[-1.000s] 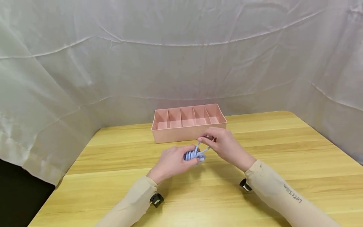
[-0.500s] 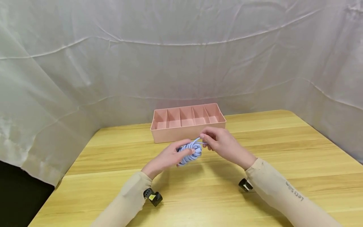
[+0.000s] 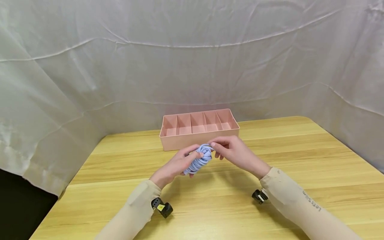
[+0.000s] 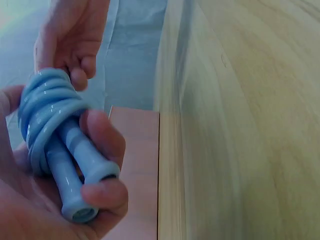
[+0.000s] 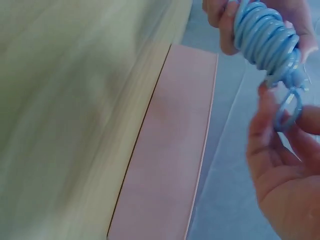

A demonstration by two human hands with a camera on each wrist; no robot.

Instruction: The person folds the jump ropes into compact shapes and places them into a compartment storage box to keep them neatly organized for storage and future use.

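1. Left hand (image 3: 177,165) is gripping the coiled blue cable (image 3: 199,158) mid-desk, lifted just in front of the pink divided box (image 3: 192,141) near the desk's far edge.
2. Right hand (image 3: 234,151) is pinching the loose cable end (image 5: 287,107) at the bundle's top.
3. Advice: keeping the left grip firm, tucking the end snug so the coils aren't springing loose.

Wooden table (image 3: 300,160); wrinkled white cloth backdrop (image 3: 192,60) around; even light.
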